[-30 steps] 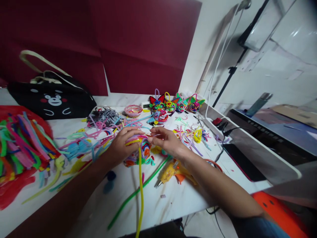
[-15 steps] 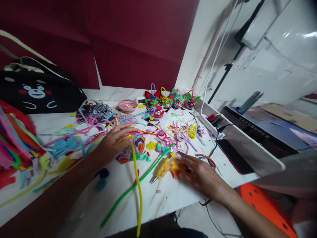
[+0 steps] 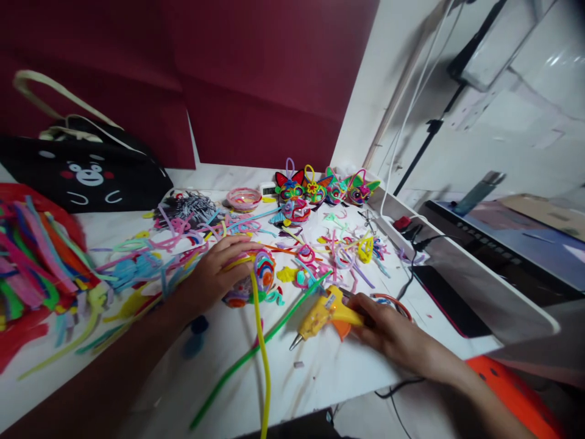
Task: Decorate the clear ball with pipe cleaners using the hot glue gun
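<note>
Two hands rest on the bench (image 3: 320, 369): the left hand (image 3: 214, 279), fingers curled, clasps the multicoloured pipe-cleaner figure (image 3: 262, 273) mid-bench; the right hand (image 3: 388, 330), fingers closed, grips the yellow glue gun (image 3: 320, 312) just beside it.

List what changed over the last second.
The right hand left the pipe-cleaner figure, drew back toward the person and took hold of the yellow glue gun. The left hand stayed on the figure, the yellow pipe cleaner still trailing from it.

Bench (image 3: 320, 372) stock — black bear-face bag (image 3: 91, 177), loose pipe-cleaner pile (image 3: 36, 262), pink bowl (image 3: 244, 198), four finished cat heads (image 3: 326, 189), orange stool (image 3: 516, 396).
</note>
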The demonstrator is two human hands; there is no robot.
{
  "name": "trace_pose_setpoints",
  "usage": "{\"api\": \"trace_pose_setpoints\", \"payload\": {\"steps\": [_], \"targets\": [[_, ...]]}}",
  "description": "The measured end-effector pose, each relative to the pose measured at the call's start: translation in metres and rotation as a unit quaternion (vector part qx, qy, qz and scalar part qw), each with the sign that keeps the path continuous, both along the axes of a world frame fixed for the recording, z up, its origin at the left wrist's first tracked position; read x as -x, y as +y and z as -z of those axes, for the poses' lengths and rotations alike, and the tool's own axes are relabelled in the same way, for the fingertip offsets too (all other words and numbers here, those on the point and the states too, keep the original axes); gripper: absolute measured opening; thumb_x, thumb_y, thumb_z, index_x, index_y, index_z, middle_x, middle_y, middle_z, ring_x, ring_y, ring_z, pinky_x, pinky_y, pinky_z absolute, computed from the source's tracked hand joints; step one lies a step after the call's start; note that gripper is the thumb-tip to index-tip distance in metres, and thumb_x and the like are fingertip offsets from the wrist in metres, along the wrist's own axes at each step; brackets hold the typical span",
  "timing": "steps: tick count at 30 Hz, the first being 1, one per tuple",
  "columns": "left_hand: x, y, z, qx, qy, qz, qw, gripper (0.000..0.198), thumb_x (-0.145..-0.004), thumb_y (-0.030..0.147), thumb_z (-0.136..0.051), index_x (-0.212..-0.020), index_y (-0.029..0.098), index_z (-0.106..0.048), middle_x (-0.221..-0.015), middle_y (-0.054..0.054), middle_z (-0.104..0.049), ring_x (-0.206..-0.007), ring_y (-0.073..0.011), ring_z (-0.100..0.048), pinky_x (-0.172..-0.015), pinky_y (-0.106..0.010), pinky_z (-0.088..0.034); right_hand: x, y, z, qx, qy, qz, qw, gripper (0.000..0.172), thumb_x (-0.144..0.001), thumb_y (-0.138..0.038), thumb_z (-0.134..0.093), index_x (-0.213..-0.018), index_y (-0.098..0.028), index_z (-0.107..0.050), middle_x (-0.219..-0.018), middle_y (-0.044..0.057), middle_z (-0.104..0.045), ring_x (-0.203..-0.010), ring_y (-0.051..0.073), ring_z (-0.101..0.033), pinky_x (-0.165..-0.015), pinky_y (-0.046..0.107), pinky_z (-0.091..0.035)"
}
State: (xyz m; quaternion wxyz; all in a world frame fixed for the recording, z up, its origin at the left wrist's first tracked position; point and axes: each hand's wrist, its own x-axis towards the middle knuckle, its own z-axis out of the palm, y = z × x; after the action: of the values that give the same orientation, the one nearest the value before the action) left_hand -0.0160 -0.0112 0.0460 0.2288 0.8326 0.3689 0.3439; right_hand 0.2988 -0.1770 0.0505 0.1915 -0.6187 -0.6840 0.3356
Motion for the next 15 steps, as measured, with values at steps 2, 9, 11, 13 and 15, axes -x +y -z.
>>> {"api": "trace_pose_setpoints", "payload": {"steps": [2,9,11,13,15], "targets": [[-0.001,0.0,0.001,0.0,-0.005,-0.002,1.0,0.037,-0.087,0.042,-0.053,-0.114,0.024,-0.07,-0.126,-0.006,-0.065,-0.127,-0.0266,-0.052,-0.113,-0.044,-0.038,-0.003,-0.004,-0.008,-0.007,0.077,0.02,0.997,0.025,-0.09,-0.034,-0.058,-0.113,-0.025,-0.058,-0.104,0.007,-0.067,-0.089,0.02,-0.063,-0.075,0.03,-0.052],[-0.001,-0.003,0.0,0.007,0.004,-0.008,1.0,0.038,-0.088,0.042,-0.052,-0.117,0.024,-0.069,-0.127,-0.005,-0.063,-0.128,-0.0274,-0.051,-0.114,-0.043,-0.038,0.014,0.004,-0.02,-0.044,0.26,0.135,0.955,0.03,-0.079,-0.048,-0.073,-0.094,-0.022,-0.066,-0.086,0.004,-0.065,-0.07,0.016,-0.059,-0.056,0.023,-0.046],[-0.001,-0.003,-0.001,0.012,0.008,-0.014,1.0,0.039,-0.087,0.043,-0.052,-0.117,0.024,-0.069,-0.127,-0.005,-0.063,-0.128,-0.0279,-0.051,-0.114,-0.044,-0.038,0.022,0.01,-0.013,-0.056,0.307,0.152,0.938,0.031,-0.077,-0.045,-0.076,-0.091,-0.021,-0.064,-0.077,0.0,-0.061,-0.059,0.011,-0.051,-0.048,0.019,-0.039],[-0.002,-0.004,-0.002,0.02,0.006,-0.017,1.0,0.039,-0.086,0.043,-0.053,-0.117,0.024,-0.069,-0.127,-0.006,-0.063,-0.129,-0.0284,-0.05,-0.114,-0.044,-0.037,0.03,0.014,-0.007,-0.073,0.33,0.145,0.93,0.029,-0.076,-0.042,-0.078,-0.09,-0.021,-0.063,-0.072,-0.002,-0.058,-0.055,0.008,-0.046,-0.045,0.018,-0.035],[-0.001,-0.004,-0.002,0.028,-0.001,-0.014,1.0,0.039,-0.086,0.043,-0.054,-0.117,0.025,-0.069,-0.127,-0.005,-0.063,-0.13,-0.0286,-0.049,-0.114,-0.044,-0.037,0.039,0.017,-0.003,-0.084,0.327,0.122,0.933,0.026,-0.077,-0.039,-0.076,-0.087,-0.02,-0.063,-0.07,-0.002,-0.057,-0.053,0.008,-0.045,-0.045,0.018,-0.036]]}}
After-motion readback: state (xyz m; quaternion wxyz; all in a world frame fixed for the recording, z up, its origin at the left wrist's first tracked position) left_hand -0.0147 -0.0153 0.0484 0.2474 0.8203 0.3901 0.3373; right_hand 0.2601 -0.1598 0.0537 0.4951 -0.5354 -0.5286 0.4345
